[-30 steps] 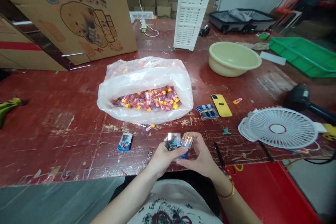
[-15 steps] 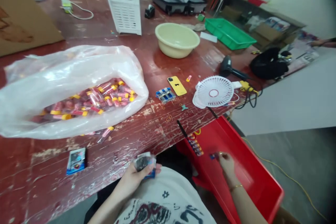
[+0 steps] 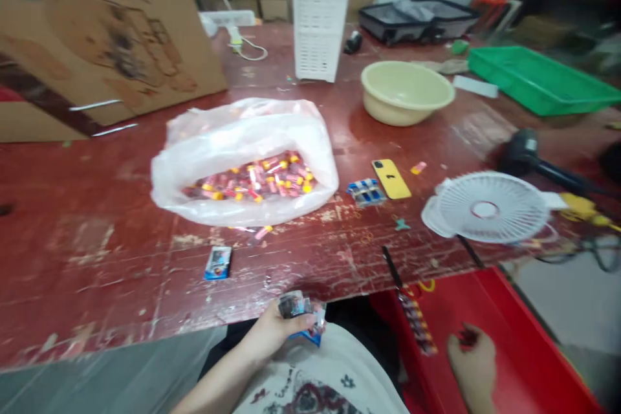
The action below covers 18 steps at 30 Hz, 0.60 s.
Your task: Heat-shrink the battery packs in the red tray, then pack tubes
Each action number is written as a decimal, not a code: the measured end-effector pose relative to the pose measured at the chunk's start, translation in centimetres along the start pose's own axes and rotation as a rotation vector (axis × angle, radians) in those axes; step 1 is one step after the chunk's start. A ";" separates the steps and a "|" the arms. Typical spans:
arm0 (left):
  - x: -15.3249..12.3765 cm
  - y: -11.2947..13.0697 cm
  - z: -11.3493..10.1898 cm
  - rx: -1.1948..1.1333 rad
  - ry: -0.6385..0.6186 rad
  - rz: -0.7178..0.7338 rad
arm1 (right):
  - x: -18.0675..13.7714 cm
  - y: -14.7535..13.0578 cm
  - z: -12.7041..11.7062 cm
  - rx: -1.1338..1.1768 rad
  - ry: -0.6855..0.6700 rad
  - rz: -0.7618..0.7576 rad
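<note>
My left hand (image 3: 276,331) is closed round a stack of small shiny packets (image 3: 299,311), held in front of my lap at the table's near edge. Over the red bin (image 3: 514,343) at the lower right hovers my right hand (image 3: 469,352); its fingers are curled and blurred, and I cannot make out whether they hold anything. A row of small packets (image 3: 416,323) lies along the bin's left side. One loose blue packet (image 3: 218,262) lies on the table left of my left hand. A clear plastic bag (image 3: 242,155) full of small pink tubes with yellow caps lies open on the table.
On the worn red table (image 3: 97,252) lie a yellow phone (image 3: 391,178), a blue packet bundle (image 3: 365,191), a white fan (image 3: 485,210), a cream basin (image 3: 406,90), a green tray (image 3: 538,77), a white slotted crate (image 3: 320,13), and a black tool (image 3: 528,152). Cardboard (image 3: 97,26) leans at the back left.
My hands were together on the packets a second ago. The right hand went down into the red bin and now sits lower there; the view has swung back left.
</note>
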<state>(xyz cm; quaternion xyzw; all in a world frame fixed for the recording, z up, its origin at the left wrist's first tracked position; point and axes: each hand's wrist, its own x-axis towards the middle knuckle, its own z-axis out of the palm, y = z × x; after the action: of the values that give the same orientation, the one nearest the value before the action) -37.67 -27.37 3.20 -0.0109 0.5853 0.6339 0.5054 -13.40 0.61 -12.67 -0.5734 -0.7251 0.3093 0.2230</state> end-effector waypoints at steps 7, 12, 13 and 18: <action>0.1 2.4 -1.6 -0.124 0.328 0.161 | -3.2 -24.8 9.5 0.351 -0.421 -1.201; -1.5 3.8 -3.1 -0.133 0.476 0.257 | -7.2 -33.6 15.8 0.167 -0.843 -1.483; -1.7 3.9 -3.3 -0.147 0.492 0.269 | -7.5 -33.6 16.2 0.159 -0.851 -1.473; -1.4 3.9 -3.4 -0.182 0.510 0.277 | -5.8 -30.6 14.8 0.189 -0.813 -1.309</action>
<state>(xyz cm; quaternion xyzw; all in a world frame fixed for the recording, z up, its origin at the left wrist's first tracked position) -41.51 -29.99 5.86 -0.1350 0.6300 0.7236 0.2477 -43.28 -12.46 -1.47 0.1517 -0.9116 0.3612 0.1248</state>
